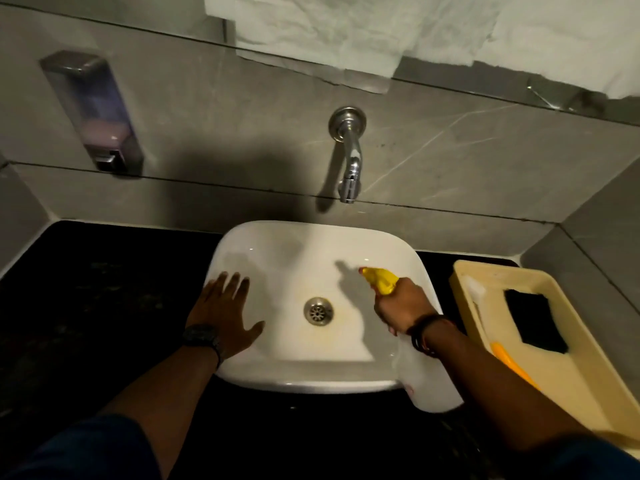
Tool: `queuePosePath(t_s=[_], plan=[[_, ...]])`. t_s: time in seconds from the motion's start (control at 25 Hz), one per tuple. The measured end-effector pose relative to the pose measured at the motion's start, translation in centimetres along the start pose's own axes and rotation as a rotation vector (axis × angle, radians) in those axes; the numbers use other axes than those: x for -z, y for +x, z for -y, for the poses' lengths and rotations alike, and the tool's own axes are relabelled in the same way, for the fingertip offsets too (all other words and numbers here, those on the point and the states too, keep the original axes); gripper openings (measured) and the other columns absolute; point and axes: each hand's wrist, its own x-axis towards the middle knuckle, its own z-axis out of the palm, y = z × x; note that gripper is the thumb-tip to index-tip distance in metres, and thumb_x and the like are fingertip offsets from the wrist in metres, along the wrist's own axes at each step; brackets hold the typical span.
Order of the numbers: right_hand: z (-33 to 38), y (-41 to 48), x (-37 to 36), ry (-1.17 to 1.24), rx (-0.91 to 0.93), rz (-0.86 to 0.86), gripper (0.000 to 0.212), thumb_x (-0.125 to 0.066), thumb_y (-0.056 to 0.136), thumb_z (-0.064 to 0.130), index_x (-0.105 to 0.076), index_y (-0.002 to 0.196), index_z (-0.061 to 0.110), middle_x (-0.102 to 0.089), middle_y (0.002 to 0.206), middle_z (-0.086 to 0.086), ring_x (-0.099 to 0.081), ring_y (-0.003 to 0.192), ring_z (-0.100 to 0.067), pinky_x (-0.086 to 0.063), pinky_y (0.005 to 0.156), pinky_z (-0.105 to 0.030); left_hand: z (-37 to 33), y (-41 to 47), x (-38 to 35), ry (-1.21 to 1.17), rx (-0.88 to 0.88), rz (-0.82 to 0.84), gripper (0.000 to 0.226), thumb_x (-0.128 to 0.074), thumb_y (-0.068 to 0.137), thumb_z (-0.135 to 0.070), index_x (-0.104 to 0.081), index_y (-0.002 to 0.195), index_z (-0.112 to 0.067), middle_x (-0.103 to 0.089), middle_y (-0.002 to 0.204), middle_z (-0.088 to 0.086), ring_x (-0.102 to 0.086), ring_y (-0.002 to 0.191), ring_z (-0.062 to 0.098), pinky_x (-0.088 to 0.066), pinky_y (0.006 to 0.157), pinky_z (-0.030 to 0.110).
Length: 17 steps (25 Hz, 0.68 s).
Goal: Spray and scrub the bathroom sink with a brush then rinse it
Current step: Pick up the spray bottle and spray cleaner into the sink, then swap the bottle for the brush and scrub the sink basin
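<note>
sink (311, 237) between hands: left (221, 308) on rim, right (403, 306) gripping spray bottle (429, 386).

You're seeing a dim, warm-lit view — hard shadows on the wall (214, 174), soft blur, edges bowed by wide-angle.

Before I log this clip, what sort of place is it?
Most likely a bathroom, possibly a shared or commercial one. A white countertop sink sits on a dark counter below a wall-mounted tap, and a wall-mounted soap dispenser hangs on the grey tiled wall.
</note>
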Motion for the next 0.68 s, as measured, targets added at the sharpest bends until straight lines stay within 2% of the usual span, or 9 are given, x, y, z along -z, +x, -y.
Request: queuePosePath(t_s=[0.08,0.16,0.2,0.24,0.32,0.4,0.44,0.56,0.68], plan=[[-1.5,0.7,2.6,0.131,0.065,-0.155,0.032,-0.052,0.081,0.011,-0.069,0.104,0.026,-0.069,0.069,-0.014,-0.059,0.041,-0.022,-0.049,0.044,-0.029,-2.3,0.9,0.8,-0.167,0.021,-0.005,0.091,-0.044,0.078,-0.069,-0.011,0.147,-0.019,-0.012,0.158,0.007,-0.002,0.145,0.027,-0.010,0.117,0.044],[-4.3,1.5,6.4,0.306,0.111,-0.393,0.031,-0.054,0.084,0.002,-0.068,0.110,0.012,-0.069,0.078,-0.020,-0.059,0.054,-0.025,-0.054,0.051,-0.040,-8.0,2.8,1.7,-0.367,-0.073,-0.025,0.086,-0.051,0.079,-0.064,-0.021,0.145,-0.018,-0.024,0.155,0.009,-0.013,0.143,0.027,-0.018,0.115,0.043],[-6.0,1.8,8.4,0.375,0.134,-0.510,0.038,-0.053,0.081,-0.005,-0.067,0.112,0.012,-0.068,0.080,-0.020,-0.058,0.059,-0.026,-0.053,0.056,-0.044,-11.7,3.6,2.1,-0.431,-0.143,-0.058,0.081,-0.055,0.079,-0.061,-0.028,0.142,-0.017,-0.031,0.152,0.010,-0.021,0.141,0.027,-0.022,0.114,0.040],[-8.0,2.1,10.3,0.421,0.144,-0.611,0.050,-0.052,0.078,-0.012,-0.067,0.114,0.019,-0.066,0.082,-0.017,-0.057,0.062,-0.027,-0.051,0.058,-0.044,-15.6,4.3,2.4,-0.472,-0.219,-0.117,0.076,-0.059,0.079,-0.057,-0.036,0.138,-0.016,-0.041,0.146,0.011,-0.030,0.137,0.027,-0.026,0.112,0.038],[-12.6,2.7,13.5,0.475,0.122,-0.774,0.062,-0.052,0.074,-0.016,-0.064,0.117,0.026,-0.064,0.084,-0.009,-0.060,0.064,-0.026,-0.052,0.058,-0.032,-23.6,5.4,2.6,-0.534,-0.364,-0.200,0.067,-0.064,0.077,-0.052,-0.048,0.130,-0.014,-0.054,0.134,0.012,-0.042,0.129,0.028,-0.034,0.107,0.037],[-17.4,3.1,15.6,0.564,0.054,-0.928,0.065,-0.054,0.074,-0.016,-0.058,0.121,0.029,-0.063,0.082,0.000,-0.062,0.060,-0.007,-0.052,0.053,-0.015,-30.0,6.2,2.1,-0.546,-0.505,-0.194,0.063,-0.064,0.076,-0.051,-0.051,0.126,-0.015,-0.054,0.133,0.012,-0.046,0.123,0.030,-0.039,0.104,0.040],[-20.1,3.4,16.5,0.585,0.012,-1.002,0.064,-0.054,0.075,-0.015,-0.056,0.120,0.031,-0.062,0.083,0.001,-0.060,0.061,-0.002,-0.054,0.055,-0.017,-33.1,6.6,1.4,-0.518,-0.569,-0.179,0.063,-0.063,0.076,-0.051,-0.051,0.126,-0.015,-0.053,0.133,0.012,-0.047,0.122,0.031,-0.041,0.102,0.041],[-27.9,4.2,18.5,0.540,-0.093,-1.113,0.061,-0.058,0.074,-0.014,-0.056,0.116,0.031,-0.061,0.098,-0.006,-0.060,0.086,-0.016,-0.055,0.068,-0.023,-40.3,7.6,-1.9,-0.402,-0.678,-0.121,0.067,-0.058,0.076,-0.055,-0.044,0.130,-0.017,-0.047,0.137,0.010,-0.042,0.124,0.030,-0.041,0.100,0.042],[-34.4,5.1,19.3,0.525,-0.108,-1.141,0.059,-0.057,0.075,-0.015,-0.057,0.117,0.026,-0.063,0.106,-0.012,-0.062,0.085,-0.014,-0.058,0.065,-0.025,-44.9,8.7,-5.8,-0.343,-0.693,-0.028,0.080,-0.055,0.076,-0.059,-0.030,0.140,-0.020,-0.032,0.149,0.010,-0.028,0.136,0.029,-0.029,0.110,0.042]])
